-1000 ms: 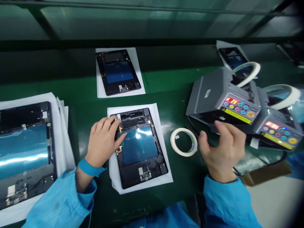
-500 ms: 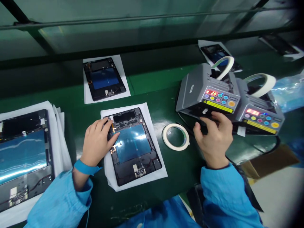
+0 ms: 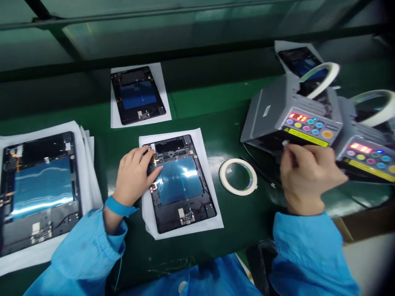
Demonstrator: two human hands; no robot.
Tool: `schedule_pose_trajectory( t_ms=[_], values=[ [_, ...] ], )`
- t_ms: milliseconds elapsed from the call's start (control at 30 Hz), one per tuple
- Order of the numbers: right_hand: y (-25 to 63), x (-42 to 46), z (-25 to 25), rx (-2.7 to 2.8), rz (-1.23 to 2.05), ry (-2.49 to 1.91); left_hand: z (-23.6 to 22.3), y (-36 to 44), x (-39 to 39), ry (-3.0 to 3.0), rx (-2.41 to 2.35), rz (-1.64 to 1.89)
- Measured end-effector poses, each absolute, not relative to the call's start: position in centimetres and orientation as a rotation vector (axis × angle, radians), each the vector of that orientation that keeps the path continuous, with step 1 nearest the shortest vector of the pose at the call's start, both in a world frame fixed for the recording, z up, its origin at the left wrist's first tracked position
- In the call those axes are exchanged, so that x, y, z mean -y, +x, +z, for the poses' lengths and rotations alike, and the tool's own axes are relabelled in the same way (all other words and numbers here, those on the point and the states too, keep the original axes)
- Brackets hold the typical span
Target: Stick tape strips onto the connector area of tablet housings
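Resting on the upper left edge of an uncovered tablet unit (image 3: 182,185), the left hand (image 3: 132,176) lies with fingers loosely extended and thumb set apart over its face, gripping nothing. The tablet unit sits on a white sheet (image 3: 203,160) on the green table (image 3: 247,226), between a stack at the left and two machines at the right. The right hand (image 3: 308,176) is narrow: thumb and forefinger appear pinched on a small white piece (image 3: 286,142) at the front of a grey tape dispenser (image 3: 268,113) (whether the piece has parted from the machine cannot be told).

Risks noted, by judgement: the small white piece, if adhesive, could fold or cling to the fingertips, given so fine a pinch. A sideways pull could leave it creased. The gold ribbon cable (image 3: 153,188), just beside the left fingers, could be bent or lifted by a careless shift of that hand. Uneven pressure could skew the tablet unit, since the sheet beneath looks loose. The tape roll (image 3: 222,176), lying between tablet and dispenser, could be knocked by a low sleeve
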State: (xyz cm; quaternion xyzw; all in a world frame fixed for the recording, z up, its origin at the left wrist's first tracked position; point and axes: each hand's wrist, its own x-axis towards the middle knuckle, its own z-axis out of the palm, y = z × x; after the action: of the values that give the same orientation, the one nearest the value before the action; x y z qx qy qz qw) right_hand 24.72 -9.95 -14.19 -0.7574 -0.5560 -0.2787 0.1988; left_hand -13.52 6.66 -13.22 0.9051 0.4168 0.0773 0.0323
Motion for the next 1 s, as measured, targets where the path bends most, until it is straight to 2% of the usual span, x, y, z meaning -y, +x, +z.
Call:
schedule_pose_trajectory(
  t_ms=[133, 267, 433, 533, 633, 833, 1000],
  values=[
    [22.7, 10.2, -12.3, 1.587, -0.773, -2.019, -12.7, -13.7, -6.3, 2.778, -1.29, 0.233],
    [19.2, 7.5, -10.5, 1.864, -0.334, -1.763, -11.1, -11.8, -5.3, 2.815, -1.249, 0.21],
    [16.4, 0.3, -12.9, 2.205, 0.162, -1.501, -10.3, -6.3, -4.7, 2.712, -1.129, 0.023],
    [16.1, -2.3, -15.0, 2.273, 0.299, -1.463, -10.9, -4.2, -5.1, 2.668, -1.177, -0.008],
    [16.2, -2.7, -16.0, 2.311, 0.272, -1.399, -11.8, -3.5, -5.5, 2.649, -1.217, -0.001],
    [16.2, -2.0, -15.7, 2.455, -0.028, -1.359, -12.7, -3.0, -5.5, 2.68, -1.19, 0.074],
    [16.1, -1.9, -15.8, 2.442, -0.05, -1.335, -13.3, -3.2, -5.7, 2.68, -1.169, 0.143]
  ],
)
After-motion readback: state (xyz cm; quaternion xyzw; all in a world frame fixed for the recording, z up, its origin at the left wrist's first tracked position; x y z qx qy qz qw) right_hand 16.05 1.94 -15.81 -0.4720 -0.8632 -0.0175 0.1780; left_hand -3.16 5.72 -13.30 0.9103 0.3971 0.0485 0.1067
